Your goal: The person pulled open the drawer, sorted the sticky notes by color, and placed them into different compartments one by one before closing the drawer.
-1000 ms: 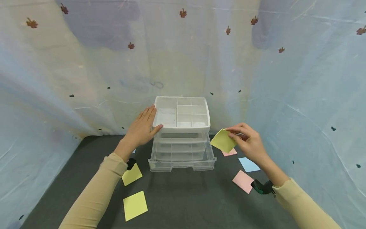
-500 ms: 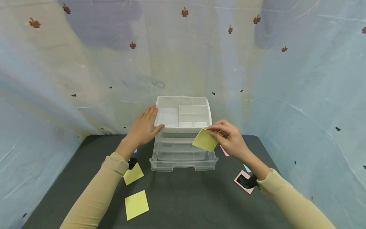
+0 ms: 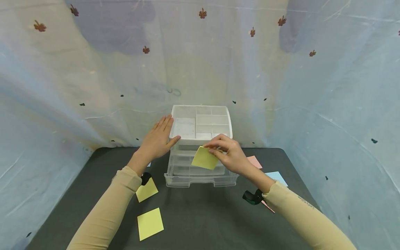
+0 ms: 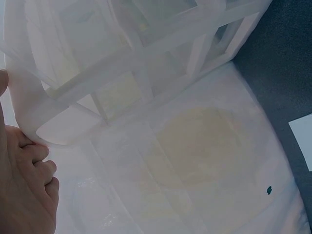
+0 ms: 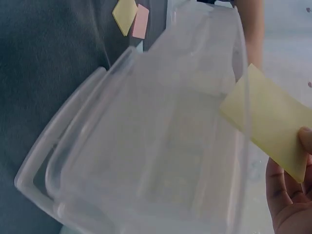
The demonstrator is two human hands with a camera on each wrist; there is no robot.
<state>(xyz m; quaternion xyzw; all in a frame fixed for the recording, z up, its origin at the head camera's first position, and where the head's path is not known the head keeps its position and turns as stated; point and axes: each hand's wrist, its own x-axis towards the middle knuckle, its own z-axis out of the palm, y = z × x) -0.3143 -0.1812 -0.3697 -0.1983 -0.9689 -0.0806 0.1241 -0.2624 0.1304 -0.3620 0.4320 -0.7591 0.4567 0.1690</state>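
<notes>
Right hand (image 3: 227,152) pinches a yellow sticky note (image 3: 204,159) by its upper edge, thumb against fingertips, sheet tilted; it hangs in front of the drawer organizer, over the pulled-out clear plastic drawer (image 3: 175,181). Whether paper touches plastic, cannot tell. Left hand (image 3: 155,139) open, fingers extended, laid at the left side of the white organizer top (image 3: 200,142), thumb pointing toward its front edge. Top tray divided: one large compartment left, smaller ones right. On the dark tabletop (image 3: 206,222), left side: one yellow square (image 3: 150,224) in front, a second yellow square (image 3: 147,190) behind it, partly under the left wrist; sliver of blue paper (image 3: 149,164) farther back. Right side: pink note (image 3: 255,162) near the organizer, blue note (image 3: 276,178) beyond the forearm, another pink note (image 3: 268,207) mostly hidden by the sleeve. Patterned sheet (image 3: 200,69) hangs behind.
</notes>
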